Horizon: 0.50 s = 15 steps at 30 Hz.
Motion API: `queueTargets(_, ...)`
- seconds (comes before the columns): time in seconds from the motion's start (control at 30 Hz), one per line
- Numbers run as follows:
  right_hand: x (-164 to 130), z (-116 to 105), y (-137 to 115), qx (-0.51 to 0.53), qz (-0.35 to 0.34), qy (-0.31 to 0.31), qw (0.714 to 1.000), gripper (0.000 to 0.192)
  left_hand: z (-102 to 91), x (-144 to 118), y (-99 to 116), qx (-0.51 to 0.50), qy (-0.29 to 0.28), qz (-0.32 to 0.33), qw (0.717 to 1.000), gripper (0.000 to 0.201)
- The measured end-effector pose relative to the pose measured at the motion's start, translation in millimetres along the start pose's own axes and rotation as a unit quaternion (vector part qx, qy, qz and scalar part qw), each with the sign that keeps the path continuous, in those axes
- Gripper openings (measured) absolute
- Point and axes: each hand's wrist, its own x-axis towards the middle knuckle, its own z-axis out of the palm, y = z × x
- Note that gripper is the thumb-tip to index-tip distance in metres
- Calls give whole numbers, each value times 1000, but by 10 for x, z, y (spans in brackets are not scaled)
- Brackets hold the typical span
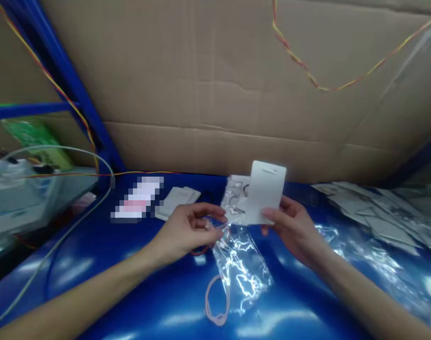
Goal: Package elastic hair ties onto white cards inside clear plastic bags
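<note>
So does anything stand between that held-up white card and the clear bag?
Nothing visible does: the right hand holds the white card just above the clear bag in this view, and the left hand is to their left.

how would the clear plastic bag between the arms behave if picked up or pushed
The clear plastic bag is probably floppy, since it looks thin and shows crinkled highlights. It is likely light, as the blue surface shows through it. It may slide easily, both being glossy.
</note>
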Motion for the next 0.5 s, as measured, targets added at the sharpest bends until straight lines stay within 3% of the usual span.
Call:
queueTargets(0.17, -71, 9, 2, -83, -48, -36, 995, 16, 53, -32, -46, 8, -49, 10, 999, 44)
queueTargets(0.5, -144, 63, 77, -308, -116, -21, 944, 17, 68, -79, -90, 49, -83, 36, 995, 34)
